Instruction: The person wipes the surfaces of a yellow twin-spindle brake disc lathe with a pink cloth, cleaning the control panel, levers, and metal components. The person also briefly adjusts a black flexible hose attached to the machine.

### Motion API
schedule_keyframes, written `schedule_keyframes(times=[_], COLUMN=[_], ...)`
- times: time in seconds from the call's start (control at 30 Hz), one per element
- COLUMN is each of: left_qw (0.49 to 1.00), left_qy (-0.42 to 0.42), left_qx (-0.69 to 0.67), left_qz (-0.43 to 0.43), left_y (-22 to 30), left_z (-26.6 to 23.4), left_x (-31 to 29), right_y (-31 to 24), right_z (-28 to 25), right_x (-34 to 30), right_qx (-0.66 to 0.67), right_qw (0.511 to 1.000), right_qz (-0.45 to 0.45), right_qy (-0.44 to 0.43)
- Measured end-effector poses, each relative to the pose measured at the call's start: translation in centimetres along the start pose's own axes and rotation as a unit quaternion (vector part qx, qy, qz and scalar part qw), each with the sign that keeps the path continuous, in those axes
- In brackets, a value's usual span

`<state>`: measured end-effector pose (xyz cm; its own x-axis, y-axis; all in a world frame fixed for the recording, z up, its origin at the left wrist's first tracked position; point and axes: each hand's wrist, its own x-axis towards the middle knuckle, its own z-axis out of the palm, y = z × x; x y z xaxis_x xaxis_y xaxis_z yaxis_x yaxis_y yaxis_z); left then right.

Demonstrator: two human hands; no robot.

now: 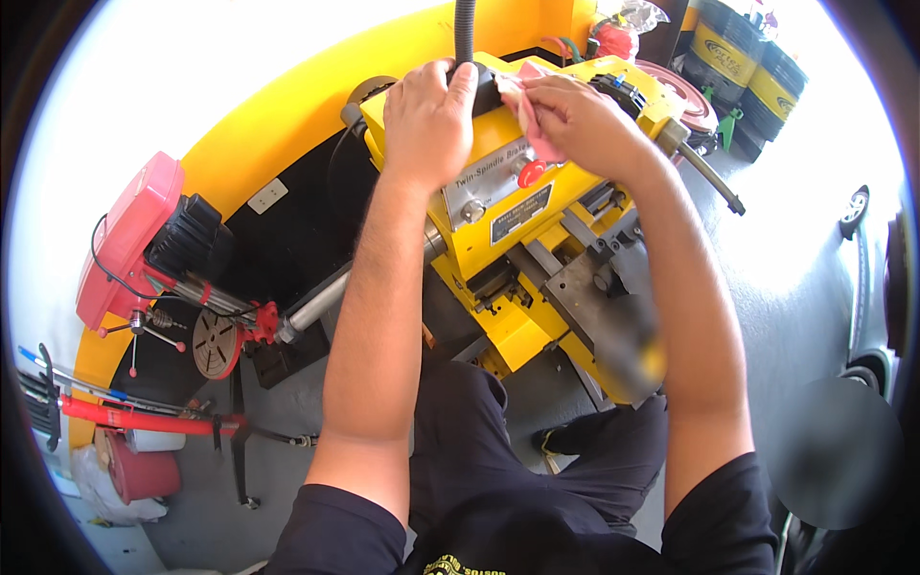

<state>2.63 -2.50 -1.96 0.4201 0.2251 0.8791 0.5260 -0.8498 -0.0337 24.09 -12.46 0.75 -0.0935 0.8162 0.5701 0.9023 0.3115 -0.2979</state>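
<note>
A yellow brake lathe (470, 244) stands in front of me, with a metal control panel and a red push button (531, 173) on its near face. A black ribbed gooseneck (465, 31) rises from a dark base on its top. My left hand (428, 125) is closed at the foot of the gooseneck, thumb on the near side; its fingertips are hidden. Just right of it, my right hand (589, 125) presses a crumpled pink cloth (541, 139) against the machine's top, by the dark base. Part of the cloth hangs down close to the red button.
At the left is a red drill press (134, 240) with a round slotted table (217, 343). Below it are a red jack-like bar (125, 414) and a red bucket (142, 467). Yellow-and-black drums (725, 53) stand far right. A metal lever (709, 177) sticks out from the machine's right.
</note>
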Motion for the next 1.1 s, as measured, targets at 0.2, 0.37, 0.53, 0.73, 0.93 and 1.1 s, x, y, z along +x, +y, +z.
schedule_keyframes(times=[0.2, 0.37, 0.53, 0.73, 0.93, 1.1], left_qw=[0.871, 0.885, 0.883, 0.873, 0.861, 0.853], left_qy=[-0.138, -0.094, -0.102, -0.043, -0.008, 0.009], left_qx=[-0.364, -0.350, -0.363, -0.399, -0.426, -0.402], left_qz=[-0.298, -0.294, -0.281, -0.277, -0.278, -0.331], left_y=[0.4, -0.3, 0.7, 3.0, 2.1, -1.1], left_z=[-2.7, -7.5, -9.3, -9.7, -10.3, -13.1], left_x=[2.8, 2.2, 3.5, 5.2, 2.8, 0.4], right_y=[-10.4, -8.2, -4.8, -11.1, 0.4, 0.6], right_z=[3.7, 2.8, 1.1, 4.2, 0.1, 0.7], right_x=[-4.6, -4.8, -2.8, -4.6, -1.9, -2.8], right_qx=[-0.028, 0.034, -0.067, 0.104, 0.008, -0.046], right_qw=[0.988, 0.991, 0.989, 0.982, 0.991, 0.984], right_qz=[-0.108, -0.089, 0.024, -0.094, 0.030, 0.050], right_qy=[0.105, 0.092, 0.132, 0.128, 0.130, 0.167])
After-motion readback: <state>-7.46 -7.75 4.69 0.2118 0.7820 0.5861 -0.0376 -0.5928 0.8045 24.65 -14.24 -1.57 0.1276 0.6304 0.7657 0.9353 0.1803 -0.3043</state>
